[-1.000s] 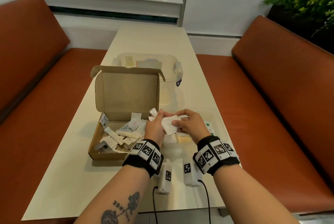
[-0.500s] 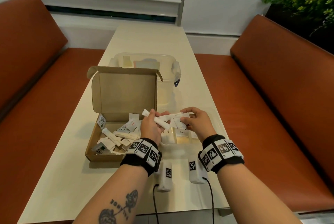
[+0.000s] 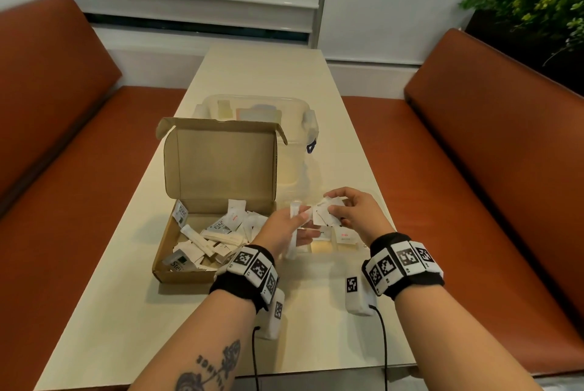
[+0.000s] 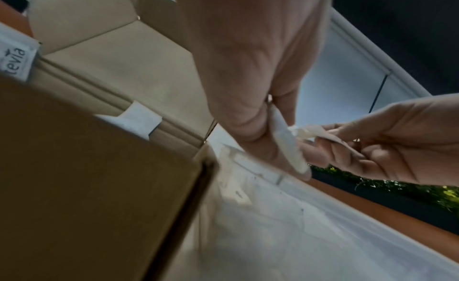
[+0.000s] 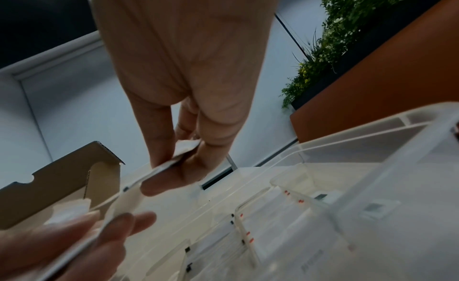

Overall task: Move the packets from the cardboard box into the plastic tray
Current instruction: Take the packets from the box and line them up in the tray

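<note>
At frame centre, two hands met: the left hand pinched one stick packet; the right hand pinched several flat packets, uncountable.

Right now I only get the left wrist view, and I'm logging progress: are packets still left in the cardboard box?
Observer: Yes, many loose packets lie in the cardboard box, its lid standing open.
Operator: Anything in the plastic tray yet?
Observer: Yes. Below the left hand pinching a stick packet and the right hand holding flat packets, red-printed packets sit in the plastic tray's compartments.
Operator: Anything behind the box?
Observer: A clear plastic container, partly hidden by the lid.
</note>
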A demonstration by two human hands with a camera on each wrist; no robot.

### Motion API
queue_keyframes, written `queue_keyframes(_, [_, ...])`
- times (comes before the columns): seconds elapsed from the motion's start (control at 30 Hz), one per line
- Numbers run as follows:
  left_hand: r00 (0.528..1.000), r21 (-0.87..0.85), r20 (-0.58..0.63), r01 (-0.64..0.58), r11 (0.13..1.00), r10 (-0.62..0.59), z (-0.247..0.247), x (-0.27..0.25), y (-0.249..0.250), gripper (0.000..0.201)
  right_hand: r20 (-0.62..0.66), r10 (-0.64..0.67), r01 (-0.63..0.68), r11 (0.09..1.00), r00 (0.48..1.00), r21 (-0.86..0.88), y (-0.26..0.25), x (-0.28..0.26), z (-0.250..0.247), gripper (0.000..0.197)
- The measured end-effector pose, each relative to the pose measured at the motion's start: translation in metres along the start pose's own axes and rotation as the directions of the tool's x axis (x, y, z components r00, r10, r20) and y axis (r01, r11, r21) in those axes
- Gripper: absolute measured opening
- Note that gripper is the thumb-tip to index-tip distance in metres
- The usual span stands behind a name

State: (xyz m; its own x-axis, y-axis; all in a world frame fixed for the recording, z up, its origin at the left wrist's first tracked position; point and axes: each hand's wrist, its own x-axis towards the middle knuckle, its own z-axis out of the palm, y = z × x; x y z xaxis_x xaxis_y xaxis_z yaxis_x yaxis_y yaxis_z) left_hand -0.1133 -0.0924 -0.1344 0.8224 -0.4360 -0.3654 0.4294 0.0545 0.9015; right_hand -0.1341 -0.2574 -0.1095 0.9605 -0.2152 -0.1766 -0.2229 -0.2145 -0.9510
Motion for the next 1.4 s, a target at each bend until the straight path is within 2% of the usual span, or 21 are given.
queue_keyframes(0.1, [0.996,0.121,0.086,-0.004,0.993,-0.006,0.002,-0.003,0.001,0.017,-0.002,-0.024,0.023,0.999,1.000,-0.021,-0.001,0.000,0.002,0.025])
queue_keyframes(0.17, [0.997,0.151,0.077,-0.012,0.988,0.000,0.005,-0.003,0.001,0.017,-0.014,-0.036,0.036,0.999,0.999,-0.006,-0.002,-0.001,0.004,0.022])
queue_keyframes(0.33, [0.986,0.111,-0.157,-0.045,0.993,0.062,0.006,0.007,0.000,0.018,-0.108,-0.036,0.044,0.996,0.994,0.072,-0.006,0.000,0.000,0.017])
queue_keyframes(0.43, [0.973,0.097,-0.202,-0.096,0.991,0.114,0.006,0.011,0.002,0.019,-0.067,-0.030,0.038,0.993,0.997,0.113,-0.010,-0.002,-0.003,0.017])
queue_keyframes(0.57, [0.987,-0.135,-0.142,-0.093,0.986,0.074,0.010,0.010,0.005,0.014,-0.008,-0.032,0.033,0.989,0.999,0.145,-0.013,-0.002,-0.001,0.016])
queue_keyframes(0.67, [0.991,-0.175,-0.115,-0.085,0.981,0.066,0.013,0.011,0.005,0.023,-0.017,-0.021,0.024,0.989,1.000,0.147,-0.010,-0.002,0.000,0.015])
queue_keyframes(0.73, [0.991,-0.226,-0.125,-0.073,0.971,0.046,0.014,0.012,0.007,0.018,-0.018,-0.012,0.015,0.983,1.000,0.181,-0.008,-0.001,0.000,0.015])
queue_keyframes(0.8, [0.993,-0.348,-0.116,-0.047,0.936,0.007,0.015,0.012,0.007,0.013,-0.017,-0.006,0.009,0.981,1.000,0.192,-0.007,-0.001,-0.001,0.015])
queue_keyframes(0.87, [0.995,-0.412,-0.099,-0.015,0.911,-0.028,0.015,0.012,0.006,0.022,-0.013,-0.013,0.016,0.980,1.000,0.196,-0.007,-0.001,-0.001,0.013])
queue_keyframes(1.03, [0.994,-0.189,0.072,0.092,0.978,-0.080,0.021,0.004,0.005,0.034,0.023,-0.043,0.037,0.979,0.999,0.198,-0.011,0.000,0.001,0.008])
queue_keyframes(1.13, [0.991,-0.131,0.100,0.107,0.986,-0.094,0.025,0.001,0.007,0.036,0.122,0.002,-0.023,0.985,0.993,0.170,-0.011,0.001,0.001,0.009])
queue_keyframes(1.2, [0.990,-0.122,0.100,0.113,0.986,-0.101,0.025,0.000,0.008,0.036,0.132,0.030,-0.052,0.985,0.991,0.165,-0.009,0.002,0.001,0.010])
queue_keyframes(1.3, [0.992,-0.202,0.057,0.126,0.971,-0.117,0.023,0.000,0.009,0.035,0.069,0.048,-0.062,0.974,0.996,0.220,-0.007,0.001,0.002,0.005])
queue_keyframes(1.4, [0.983,-0.384,-0.098,0.104,0.917,-0.153,0.021,0.007,0.011,0.030,0.076,0.042,-0.062,0.955,0.996,0.289,-0.010,0.000,0.001,0.006])
